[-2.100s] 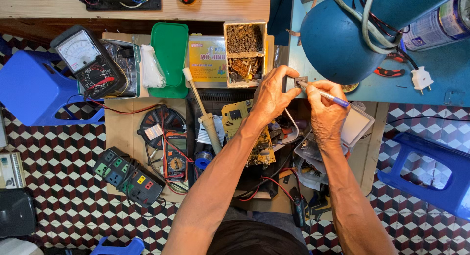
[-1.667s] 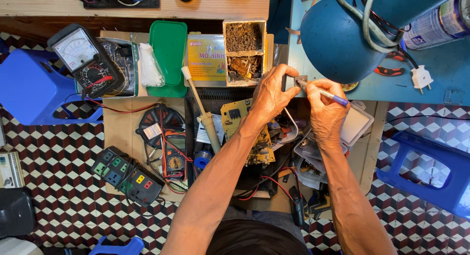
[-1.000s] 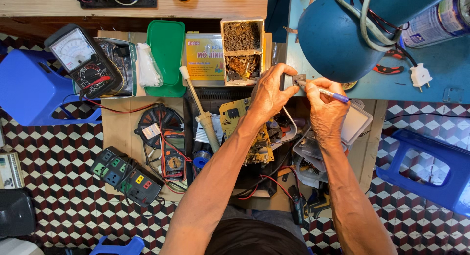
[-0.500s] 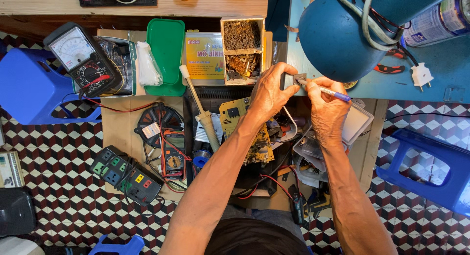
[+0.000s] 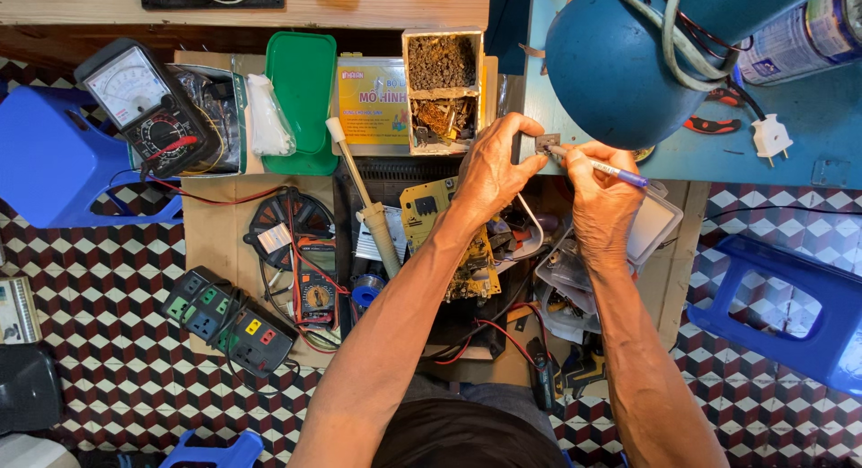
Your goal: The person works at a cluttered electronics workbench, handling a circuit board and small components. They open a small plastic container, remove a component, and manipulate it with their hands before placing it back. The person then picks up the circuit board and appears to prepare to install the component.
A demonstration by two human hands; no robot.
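Observation:
My left hand (image 5: 492, 170) pinches a small dark square component (image 5: 545, 145) between thumb and fingers. Close beside it, my right hand (image 5: 600, 198) grips a thin pen-like tool (image 5: 603, 168) with a blue handle, and the tool's tip touches the component. Both hands hover over a yellow circuit board (image 5: 431, 207) and a tangle of wires below them. A cream-handled soldering iron (image 5: 368, 212) lies just left of my left forearm.
An analog multimeter (image 5: 144, 109), a green tray (image 5: 301, 82), a yellow booklet (image 5: 370, 100) and an open box of scrap (image 5: 440, 91) line the far side. A power strip (image 5: 224, 320) and small digital meter (image 5: 314, 297) lie left. Blue stools (image 5: 790, 306) flank the work area; a blue lamp shade (image 5: 620, 64) hangs above.
Both hands have stayed nearly in place on the small component; the tool tip shifted only slightly.

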